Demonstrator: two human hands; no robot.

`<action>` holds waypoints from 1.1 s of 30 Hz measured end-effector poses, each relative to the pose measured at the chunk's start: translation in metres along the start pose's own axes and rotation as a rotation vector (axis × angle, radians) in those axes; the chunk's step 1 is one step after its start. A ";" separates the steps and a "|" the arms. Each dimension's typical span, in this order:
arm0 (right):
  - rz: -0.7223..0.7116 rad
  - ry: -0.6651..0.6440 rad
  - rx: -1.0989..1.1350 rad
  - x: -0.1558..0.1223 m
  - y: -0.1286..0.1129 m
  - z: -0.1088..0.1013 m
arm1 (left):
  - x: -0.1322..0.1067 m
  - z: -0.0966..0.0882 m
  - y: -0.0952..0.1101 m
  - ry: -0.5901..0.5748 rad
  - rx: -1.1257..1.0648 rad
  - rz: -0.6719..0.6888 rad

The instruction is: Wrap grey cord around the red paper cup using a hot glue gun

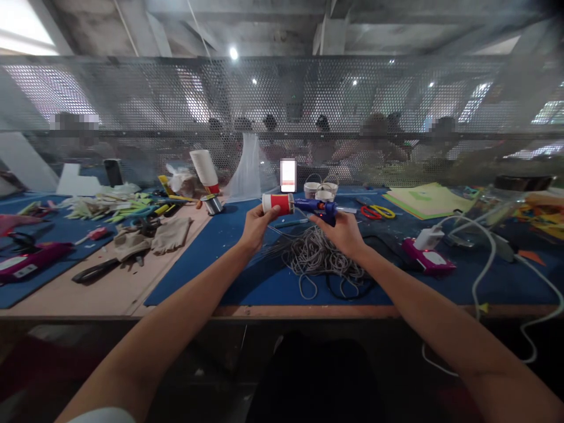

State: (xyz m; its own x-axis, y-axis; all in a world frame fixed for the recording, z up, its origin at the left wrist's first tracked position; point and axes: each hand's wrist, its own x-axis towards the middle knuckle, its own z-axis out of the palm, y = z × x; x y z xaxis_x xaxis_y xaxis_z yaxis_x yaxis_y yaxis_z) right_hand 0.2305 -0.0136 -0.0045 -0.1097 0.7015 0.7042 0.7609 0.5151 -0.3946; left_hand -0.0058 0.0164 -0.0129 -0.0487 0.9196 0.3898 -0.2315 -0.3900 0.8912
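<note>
My left hand (257, 227) is closed around a red and white paper cup (277, 203), held on its side above the blue mat (247, 276). My right hand (341, 232) grips a blue glue gun (318, 207) whose nozzle points left at the cup's mouth. A heap of grey cord (321, 258) lies on the mat just under both hands.
A stack of red and white cups (205, 170) leans at the back left by gloves (152, 238) and craft scraps. Red and yellow scissors (376, 211), green paper sheets (423, 200), a pink glue gun (427, 255) with white cable sit right. A mesh screen (282, 111) closes the back, with people behind it.
</note>
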 end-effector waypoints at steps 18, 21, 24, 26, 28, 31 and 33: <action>-0.007 0.000 -0.110 0.001 0.003 0.001 | 0.000 0.001 0.001 -0.002 -0.003 -0.002; -0.008 0.000 -0.125 0.001 0.002 0.000 | -0.001 0.001 0.001 -0.006 -0.003 0.000; -0.023 -0.002 -0.127 0.000 0.002 0.000 | -0.001 0.001 0.002 -0.001 -0.008 -0.003; -0.032 -0.003 -0.133 0.000 0.002 -0.001 | -0.001 0.001 0.002 0.001 -0.006 -0.003; -0.040 -0.001 -0.140 0.000 0.002 0.000 | -0.001 0.001 0.002 0.004 -0.002 -0.002; -0.046 0.003 -0.145 -0.001 0.003 0.000 | -0.001 0.001 0.003 0.009 -0.002 -0.002; -0.048 0.004 -0.146 -0.001 0.003 0.000 | -0.001 0.002 0.003 0.009 -0.007 0.000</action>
State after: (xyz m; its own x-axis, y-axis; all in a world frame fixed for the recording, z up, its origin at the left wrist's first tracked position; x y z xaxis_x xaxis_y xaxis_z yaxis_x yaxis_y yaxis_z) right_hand 0.2330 -0.0124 -0.0064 -0.1454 0.6757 0.7227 0.8397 0.4706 -0.2710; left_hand -0.0049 0.0140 -0.0102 -0.0577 0.9199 0.3879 -0.2379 -0.3900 0.8895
